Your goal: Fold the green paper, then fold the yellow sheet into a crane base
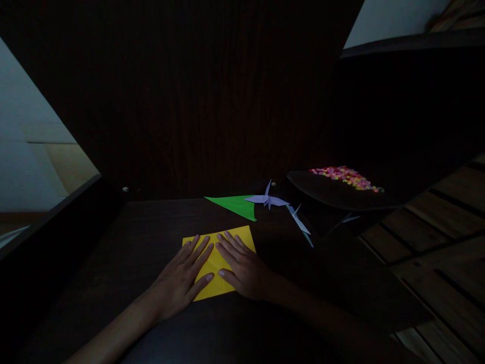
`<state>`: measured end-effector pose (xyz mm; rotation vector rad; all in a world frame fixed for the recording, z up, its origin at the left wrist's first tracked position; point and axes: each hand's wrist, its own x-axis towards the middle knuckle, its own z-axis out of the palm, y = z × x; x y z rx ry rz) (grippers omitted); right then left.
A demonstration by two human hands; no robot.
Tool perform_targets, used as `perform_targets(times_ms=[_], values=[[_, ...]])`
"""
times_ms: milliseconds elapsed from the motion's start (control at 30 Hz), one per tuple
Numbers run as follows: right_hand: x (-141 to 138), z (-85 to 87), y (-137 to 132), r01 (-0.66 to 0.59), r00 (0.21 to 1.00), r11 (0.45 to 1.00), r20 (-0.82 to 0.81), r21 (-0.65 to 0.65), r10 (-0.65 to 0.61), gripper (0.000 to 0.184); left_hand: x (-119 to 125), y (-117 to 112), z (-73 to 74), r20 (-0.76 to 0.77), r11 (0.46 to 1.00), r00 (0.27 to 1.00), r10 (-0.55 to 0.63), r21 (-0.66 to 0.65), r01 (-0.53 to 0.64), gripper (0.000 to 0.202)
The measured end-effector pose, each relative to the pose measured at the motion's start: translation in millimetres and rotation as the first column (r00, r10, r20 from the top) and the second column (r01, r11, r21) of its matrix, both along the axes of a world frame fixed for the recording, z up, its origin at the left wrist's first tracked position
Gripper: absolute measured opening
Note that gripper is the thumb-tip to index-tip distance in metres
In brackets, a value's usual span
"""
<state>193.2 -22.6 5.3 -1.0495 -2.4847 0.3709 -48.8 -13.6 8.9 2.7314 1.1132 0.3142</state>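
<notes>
A yellow square of paper lies on a dark wooden table in front of me. My left hand rests flat on the paper's left part, fingers stretched out and apart. My right hand lies flat on the paper's right part, fingers spread and pointing up and to the left. Neither hand grips anything; both press on the sheet. The fingertips of the two hands nearly meet over the middle of the paper.
A green folded paper triangle lies beyond the yellow sheet. A pale purple paper crane sits beside it, and a white and green folded piece lies to the right. A dark tray with coloured beads stands at the right. The scene is dim.
</notes>
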Motion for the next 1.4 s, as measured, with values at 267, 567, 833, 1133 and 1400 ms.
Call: perform_targets(times_ms=[267,567,833,1133,1400], values=[[2.5,2.9,3.2,-0.008,0.999,0.999,0.034,-0.034,0.009,0.07,-2.2,0.0,5.0,0.004,0.998,0.999,-0.052,-0.021,0.052,0.07],[9.0,3.3,9.8,0.055,0.987,0.998,0.151,-0.04,-0.048,0.081,-3.6,0.9,4.7,-0.102,1.0,0.995,-0.008,0.018,0.01,0.071],[13.3,-1.0,13.9,0.117,0.979,0.993,0.172,-0.016,-0.112,0.084,-5.4,2.4,0.4,-0.084,1.0,0.996,-0.01,0.025,0.013,0.07],[23.6,-0.5,18.7,0.222,0.953,0.971,0.192,0.088,-0.236,0.078,-6.1,5.2,2.3,-0.096,1.0,0.995,-0.006,-0.011,0.005,0.071],[30.7,-3.5,24.9,0.233,0.956,0.951,0.132,0.202,-0.263,0.063,-8.1,8.2,10.7,-0.148,0.999,0.989,0.013,-0.027,-0.018,0.073]])
